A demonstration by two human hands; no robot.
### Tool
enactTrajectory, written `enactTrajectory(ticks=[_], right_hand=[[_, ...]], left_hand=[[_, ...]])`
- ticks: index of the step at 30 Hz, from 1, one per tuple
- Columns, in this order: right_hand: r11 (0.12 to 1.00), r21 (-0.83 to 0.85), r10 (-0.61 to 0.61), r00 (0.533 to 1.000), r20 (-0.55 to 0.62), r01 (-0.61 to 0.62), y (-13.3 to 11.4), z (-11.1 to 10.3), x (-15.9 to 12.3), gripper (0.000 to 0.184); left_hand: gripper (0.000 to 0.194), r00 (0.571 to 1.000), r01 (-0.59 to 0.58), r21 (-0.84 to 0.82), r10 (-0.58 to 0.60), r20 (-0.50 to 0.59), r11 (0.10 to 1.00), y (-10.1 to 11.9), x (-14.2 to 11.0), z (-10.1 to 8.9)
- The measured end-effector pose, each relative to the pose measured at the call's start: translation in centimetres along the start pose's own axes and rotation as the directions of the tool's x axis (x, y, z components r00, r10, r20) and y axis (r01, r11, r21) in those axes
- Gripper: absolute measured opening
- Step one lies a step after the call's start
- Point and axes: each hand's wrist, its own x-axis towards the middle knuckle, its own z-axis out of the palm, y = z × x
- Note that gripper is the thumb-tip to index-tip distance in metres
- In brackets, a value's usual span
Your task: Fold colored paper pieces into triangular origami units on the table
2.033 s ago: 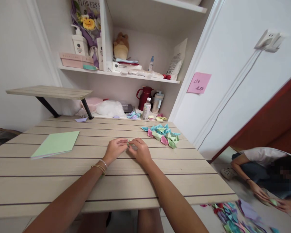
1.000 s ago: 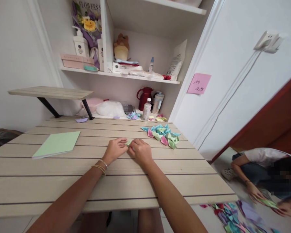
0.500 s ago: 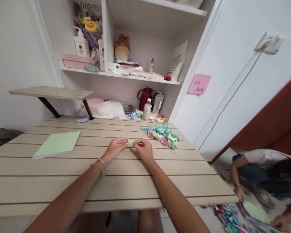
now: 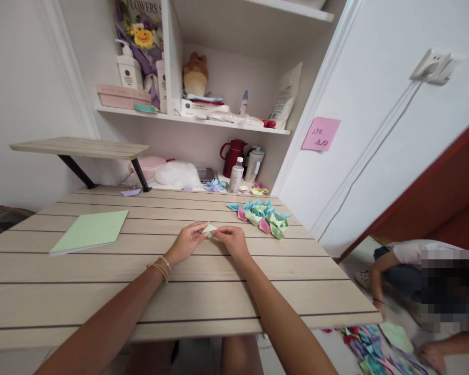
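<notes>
Head view: left hand [image 4: 188, 241] and right hand [image 4: 232, 240] are both pinching a small pale-green folded paper piece [image 4: 209, 228], one hand per side, its peak pointing away from the person. Both grips are clamping on it, thumbs against fingers. Paper is sitting between the hands, over the middle of the worktop [image 4: 297, 291]; can't tell if it's touching down. Light-green square paper stack [image 4: 91, 229] is lying left, well apart from the left hand. Folded paper pile [image 4: 260, 214] is resting beyond the right hand, near but not touching.

Risks, my judgement: fingertips are covering much of a tiny piece, so a crease could be landing crooked unnoticed. Uneven pulling could be tearing a corner or popping folds open; one side loosening could be letting flaps spring. Right hand swinging outward could be scattering the pile.
</notes>
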Motion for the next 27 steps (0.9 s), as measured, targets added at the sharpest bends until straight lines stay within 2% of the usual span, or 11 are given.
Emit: enactTrajectory(ticks=[3,7,11,15,21,27], right_hand=[[0.989,0.105,0.096,0.995,0.034,-0.1,0.0,0.0,0.1,0.021],[0.962,0.227,0.138,0.988,0.073,-0.151,0.1,0.1,0.1,0.018],[0.959,0.227,0.152,0.985,0.086,-0.168,-0.3,0.3,-0.1,0.015],[0.966,0.2,0.155,0.986,0.054,-0.162,-0.7,0.7,-0.4,0.014],[0.975,0.198,0.105,0.994,0.0,-0.103,0.0,1.6,-0.4,0.013],[0.999,0.043,0.013,0.991,-0.137,-0.007,0.8,2.5,-0.4,0.015]], left_hand=[[0.042,0.998,-0.056,0.04,0.055,0.021,0.998,0.1,-0.1,0.2],[0.055,0.995,-0.092,0.132,0.087,0.043,0.987,0.7,-0.6,0.9],[0.051,0.984,-0.154,0.348,0.175,-0.031,0.925,1.4,-0.8,1.1],[0.045,0.966,-0.226,0.472,0.259,-0.005,0.852,2.0,-0.7,1.0],[0.049,0.974,-0.125,0.43,0.193,-0.117,0.894,1.7,-0.7,1.8],[0.054,0.976,-0.068,0.31,0.128,-0.178,0.948,1.1,-0.6,2.4]])
